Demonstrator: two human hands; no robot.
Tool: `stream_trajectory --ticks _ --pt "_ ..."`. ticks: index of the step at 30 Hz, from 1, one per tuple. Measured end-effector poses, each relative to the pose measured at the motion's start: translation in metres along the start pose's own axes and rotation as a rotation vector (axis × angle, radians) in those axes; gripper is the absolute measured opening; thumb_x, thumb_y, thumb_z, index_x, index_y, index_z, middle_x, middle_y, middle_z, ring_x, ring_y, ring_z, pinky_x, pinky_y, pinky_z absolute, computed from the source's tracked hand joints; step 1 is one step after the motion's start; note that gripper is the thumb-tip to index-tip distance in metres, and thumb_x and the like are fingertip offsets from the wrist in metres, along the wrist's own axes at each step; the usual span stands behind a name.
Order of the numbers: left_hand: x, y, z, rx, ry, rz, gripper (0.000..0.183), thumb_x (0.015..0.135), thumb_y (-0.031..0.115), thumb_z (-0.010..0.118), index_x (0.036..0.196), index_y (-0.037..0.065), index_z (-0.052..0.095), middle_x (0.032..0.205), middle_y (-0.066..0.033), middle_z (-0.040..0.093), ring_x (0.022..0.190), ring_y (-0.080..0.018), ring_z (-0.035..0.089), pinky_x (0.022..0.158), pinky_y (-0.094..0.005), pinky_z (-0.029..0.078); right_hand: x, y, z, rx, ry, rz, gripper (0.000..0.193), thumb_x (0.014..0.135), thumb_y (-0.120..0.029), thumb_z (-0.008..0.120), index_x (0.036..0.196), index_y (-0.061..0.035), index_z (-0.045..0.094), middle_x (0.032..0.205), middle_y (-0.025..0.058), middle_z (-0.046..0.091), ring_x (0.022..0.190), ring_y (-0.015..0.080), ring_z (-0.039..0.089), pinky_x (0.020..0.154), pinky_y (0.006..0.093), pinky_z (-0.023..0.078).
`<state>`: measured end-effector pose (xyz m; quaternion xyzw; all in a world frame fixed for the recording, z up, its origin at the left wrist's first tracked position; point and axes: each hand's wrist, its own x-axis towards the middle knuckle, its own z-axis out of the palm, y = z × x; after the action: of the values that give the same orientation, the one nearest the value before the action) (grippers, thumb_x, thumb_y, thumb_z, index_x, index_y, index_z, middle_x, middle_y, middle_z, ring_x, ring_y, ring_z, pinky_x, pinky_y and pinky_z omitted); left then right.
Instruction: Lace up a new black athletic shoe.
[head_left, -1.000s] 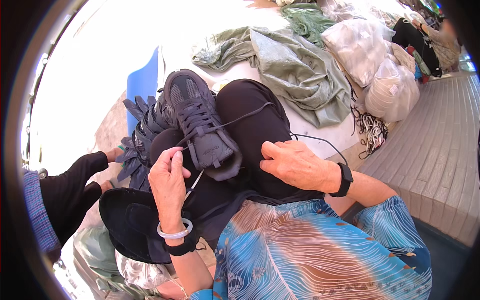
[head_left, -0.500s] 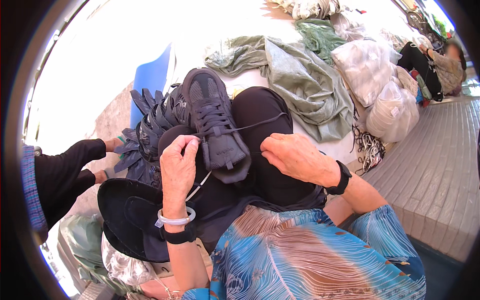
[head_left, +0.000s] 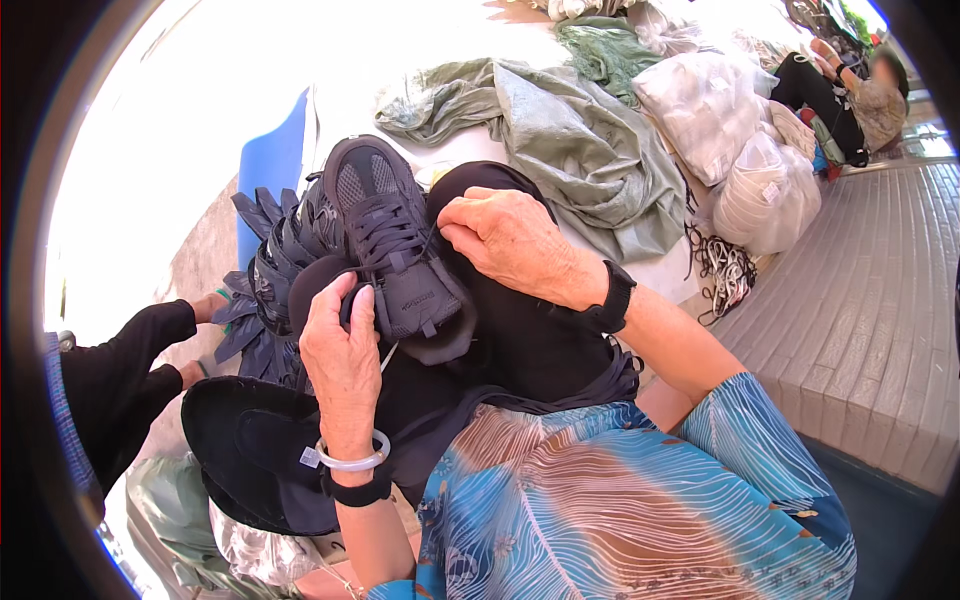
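Head view is giving me a dark shoe [head_left: 398,235] that is resting on the wearer's black-trousered lap [head_left: 520,365], its toe pointing to the far side and its heel end lying near. I am seeing the left hand [head_left: 340,355] pinching a dark lace [head_left: 374,267] between thumb and finger, just to the left of the shoe's tongue. Right hand [head_left: 520,245] is closing its fingertips on the lace at the shoe's right edge, with the back of the hand facing up. White bracelet [head_left: 358,462] is circling the left wrist, and a black wristband [head_left: 614,297] is wrapping the right one.

To the left of the shoe, more dark shoes [head_left: 292,250] are standing packed in a row, with a blue panel [head_left: 272,150] rising beyond them. Grey-green sheet [head_left: 585,140] is lying crumpled on the far right; past it, full plastic bags [head_left: 768,195] are sitting beside a tangle of black and white cords [head_left: 730,272]. Another person [head_left: 875,115] is sitting at the far right, and someone's legs [head_left: 125,360] are showing at the left.
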<state>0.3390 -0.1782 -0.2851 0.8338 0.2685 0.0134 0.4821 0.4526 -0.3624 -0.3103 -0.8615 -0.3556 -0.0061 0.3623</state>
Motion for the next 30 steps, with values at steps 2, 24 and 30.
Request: stream_trajectory --ticks 2,24,30 --pt "-0.008 0.001 0.001 0.227 0.191 0.314 0.033 0.089 0.018 0.066 0.116 -0.001 0.06 0.101 -0.0124 0.065 0.066 -0.0183 0.061 0.068 -0.0318 0.05 -0.002 0.001 -0.001 0.012 -0.014 0.001 0.011 0.083 -0.013 0.061 0.087 -0.0042 0.067 0.079 0.0117 0.062 0.076 0.0321 0.062 0.067 0.0403 0.049" --pt "-0.004 -0.003 0.012 0.489 0.179 0.553 0.028 0.084 -0.006 0.049 0.109 0.004 0.057 0.101 -0.0151 0.063 0.09 -0.0342 0.063 0.077 -0.0388 0.05 0.008 -0.002 0.011 -0.001 -0.162 0.061 0.017 0.085 -0.014 0.055 0.074 -0.0026 0.06 0.078 0.0159 0.061 0.077 0.0368 0.062 0.068 0.0459 0.049" --pt "0.001 0.0 0.013 0.579 0.159 0.574 0.019 0.082 -0.001 0.058 0.1 0.005 0.059 0.094 -0.0135 0.06 0.088 -0.0356 0.06 0.075 -0.0416 0.048 0.005 -0.007 0.011 -0.038 -0.147 0.057 0.016 0.083 -0.013 0.056 0.074 -0.0009 0.06 0.08 0.0177 0.062 0.075 0.0376 0.063 0.066 0.0451 0.051"
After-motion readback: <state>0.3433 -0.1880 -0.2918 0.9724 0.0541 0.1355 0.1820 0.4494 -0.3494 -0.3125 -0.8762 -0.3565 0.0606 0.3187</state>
